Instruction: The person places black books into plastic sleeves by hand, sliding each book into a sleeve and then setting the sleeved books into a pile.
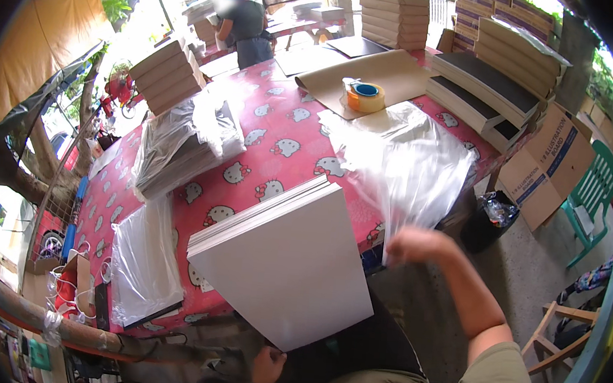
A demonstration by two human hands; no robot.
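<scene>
A thick stack of white boards (282, 262) tilts up from the pink table's near edge toward my body. My left hand (269, 365) is closed at the stack's lower corner, its fingers partly hidden by the boards. Right of the stack, my right hand (412, 246) is closed and slightly blurred by motion. It grips the near end of a clear plastic bag (414, 164), which is pulled toward me from a crumpled pile of plastic on the table.
Tape rolls (364, 96) sit on brown paper (316, 83). Wrapped boards (190, 145) and a flat plastic-wrapped pack (145, 265) lie left. Tall board stacks (484, 83) stand back right. A black bin (491, 222) and green chair (594, 195) are right. Another person (248, 29) stands behind.
</scene>
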